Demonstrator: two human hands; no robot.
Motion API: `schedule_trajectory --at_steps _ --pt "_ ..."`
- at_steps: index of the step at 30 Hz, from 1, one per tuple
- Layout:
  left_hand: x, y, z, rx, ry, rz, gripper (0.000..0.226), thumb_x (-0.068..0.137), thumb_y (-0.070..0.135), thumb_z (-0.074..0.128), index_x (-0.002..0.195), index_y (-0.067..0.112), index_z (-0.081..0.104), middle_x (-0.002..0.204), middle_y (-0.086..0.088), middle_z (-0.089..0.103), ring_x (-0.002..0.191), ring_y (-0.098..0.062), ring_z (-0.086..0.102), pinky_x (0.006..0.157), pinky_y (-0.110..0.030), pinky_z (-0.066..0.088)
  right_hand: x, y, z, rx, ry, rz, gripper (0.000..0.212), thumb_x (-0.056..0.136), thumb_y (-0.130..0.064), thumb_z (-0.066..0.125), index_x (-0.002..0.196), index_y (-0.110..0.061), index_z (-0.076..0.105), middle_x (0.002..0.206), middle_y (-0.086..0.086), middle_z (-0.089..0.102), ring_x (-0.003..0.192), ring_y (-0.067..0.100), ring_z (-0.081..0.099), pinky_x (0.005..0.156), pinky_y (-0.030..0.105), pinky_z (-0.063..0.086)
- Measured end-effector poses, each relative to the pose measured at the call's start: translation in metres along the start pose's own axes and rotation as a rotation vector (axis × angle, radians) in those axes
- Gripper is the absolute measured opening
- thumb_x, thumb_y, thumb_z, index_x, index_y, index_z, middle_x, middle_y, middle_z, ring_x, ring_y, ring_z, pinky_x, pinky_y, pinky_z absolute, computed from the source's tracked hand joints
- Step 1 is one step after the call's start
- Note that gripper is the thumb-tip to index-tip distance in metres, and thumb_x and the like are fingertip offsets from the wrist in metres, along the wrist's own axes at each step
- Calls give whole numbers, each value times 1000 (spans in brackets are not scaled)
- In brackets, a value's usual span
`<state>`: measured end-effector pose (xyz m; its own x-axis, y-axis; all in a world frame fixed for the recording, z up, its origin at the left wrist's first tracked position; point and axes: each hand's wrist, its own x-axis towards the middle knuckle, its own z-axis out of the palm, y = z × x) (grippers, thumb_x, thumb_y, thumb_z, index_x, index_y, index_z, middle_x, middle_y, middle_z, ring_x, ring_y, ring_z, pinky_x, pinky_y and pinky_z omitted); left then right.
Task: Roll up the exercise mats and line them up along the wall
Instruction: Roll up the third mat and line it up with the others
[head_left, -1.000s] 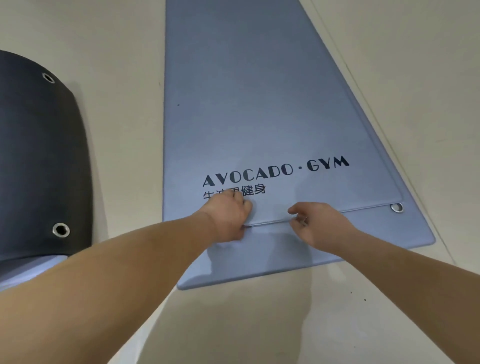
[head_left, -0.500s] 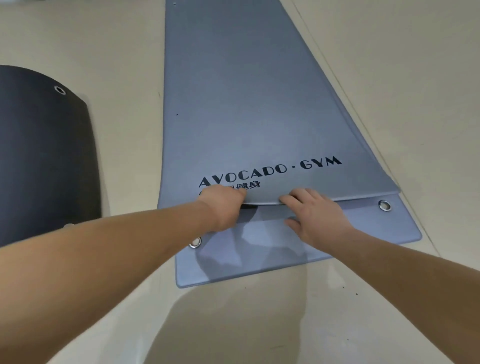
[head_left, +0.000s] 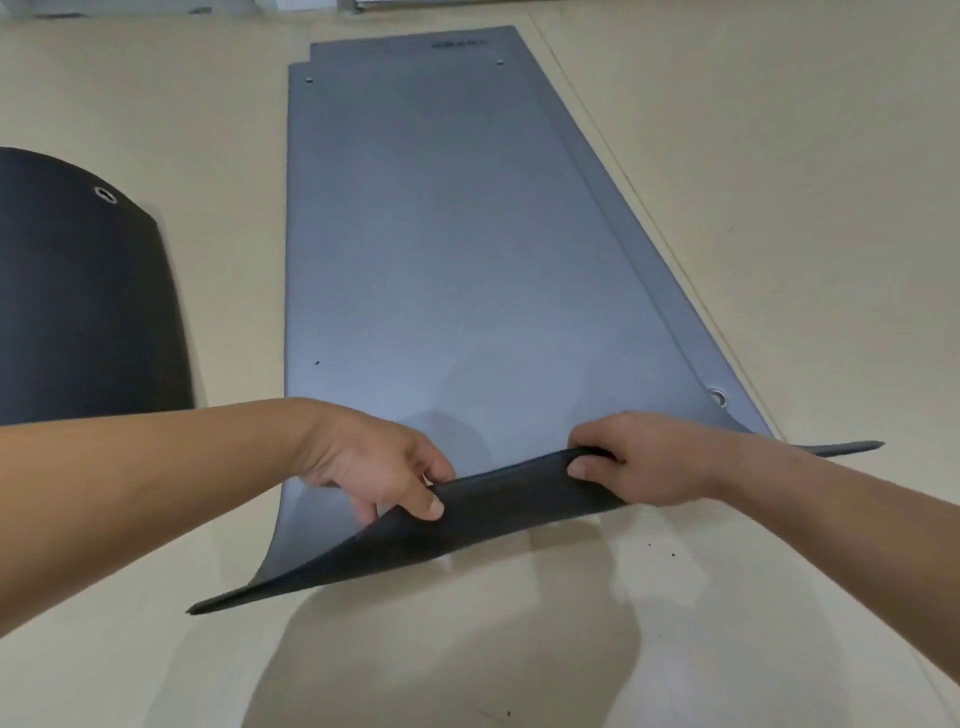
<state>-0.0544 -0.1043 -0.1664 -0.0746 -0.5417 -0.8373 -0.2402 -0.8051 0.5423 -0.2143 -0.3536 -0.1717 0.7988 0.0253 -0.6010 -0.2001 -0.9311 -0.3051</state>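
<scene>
A long blue exercise mat (head_left: 441, 234) lies flat on the beige floor, running away from me. Its near end is lifted and curled back, showing the dark underside (head_left: 467, 525). My left hand (head_left: 379, 462) pinches that raised edge at its middle left. My right hand (head_left: 644, 457) grips the same edge further right. A second blue mat (head_left: 660, 291) lies beneath, showing as a strip along the right side and at the far end. A black mat (head_left: 78, 312) with a metal eyelet (head_left: 105, 194) lies at the left, partly out of frame.
Bare beige floor (head_left: 779, 208) surrounds the mats, with a thin seam running along the right of the blue mats. The base of a wall (head_left: 156, 8) shows at the top edge. My shadow falls on the floor below the lifted end.
Both hands slid under the top blue mat's near edge, gripped it and raised it, curling it so the printed logo is hidden and the dark underside faces me. My view tilted up.
</scene>
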Motion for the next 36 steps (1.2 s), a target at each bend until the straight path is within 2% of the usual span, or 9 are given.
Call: schedule_trajectory --at_steps 3,9,11,14,19,22,27,31,36 --pt "-14 8 -3 168 62 -13 18 108 29 59 122 26 70 119 1 76 110 -23 73 100 -39 58 3 -3 -16 54 -90 35 28 105 -48 49 81 -34 55 90 -16 59 84 2 56 77 30 41" --pt "-29 12 -6 1283 1032 112 40 90 43 76 116 19 59 110 -4 60 98 -28 58 71 -36 38 48 -6 -44 -66 180 162 23 102 -59 50 108 -39 59 113 -10 65 99 17 59 85 38 47" --pt "-21 5 18 1278 963 92 54 91 50 68 129 14 54 126 -11 57 110 -32 54 78 -40 43 65 -12 -49 -224 351 194 35 103 -62 43 119 -37 60 116 -5 65 106 22 58 86 40 46" --pt "0 -7 42 956 726 -211 114 89 74 56 165 6 4 172 -21 6 157 -42 14 116 -51 36 90 -23 -49 -395 542 251 48 102 -64 42 133 -31 57 129 4 55 122 28 50 106 45 41" --pt "43 -25 20 842 799 -251 140 80 78 68 162 7 -21 173 -17 -12 161 -41 -7 121 -67 22 87 -50 -43 -446 569 120 49 99 -61 48 131 -26 61 127 4 53 119 26 48 98 42 44" --pt "54 -25 6 861 789 -272 144 70 77 76 164 11 -10 166 -16 13 154 -38 17 112 -62 39 64 -59 -37 -393 343 19 82 76 -83 60 143 -36 51 139 -1 49 132 24 39 107 42 39" --pt "53 -25 -19 845 722 -224 133 55 79 80 157 22 16 139 -3 45 125 -27 49 95 -48 51 66 -37 5 -553 208 190 132 67 -77 77 159 -44 -13 170 15 -4 156 42 -4 119 72 11" --pt "46 -17 -31 768 591 -196 112 55 76 81 145 31 32 121 5 57 107 -21 59 92 -43 55 77 -25 -2 -536 246 77 115 68 -73 73 159 -44 8 157 12 27 146 39 23 120 69 12" --pt "39 -8 -23 686 534 -133 80 63 60 82 128 32 46 106 7 63 93 -17 64 87 -41 61 72 -23 -26 -470 198 16 95 58 -71 75 140 -46 33 118 -4 49 107 23 47 94 44 48"
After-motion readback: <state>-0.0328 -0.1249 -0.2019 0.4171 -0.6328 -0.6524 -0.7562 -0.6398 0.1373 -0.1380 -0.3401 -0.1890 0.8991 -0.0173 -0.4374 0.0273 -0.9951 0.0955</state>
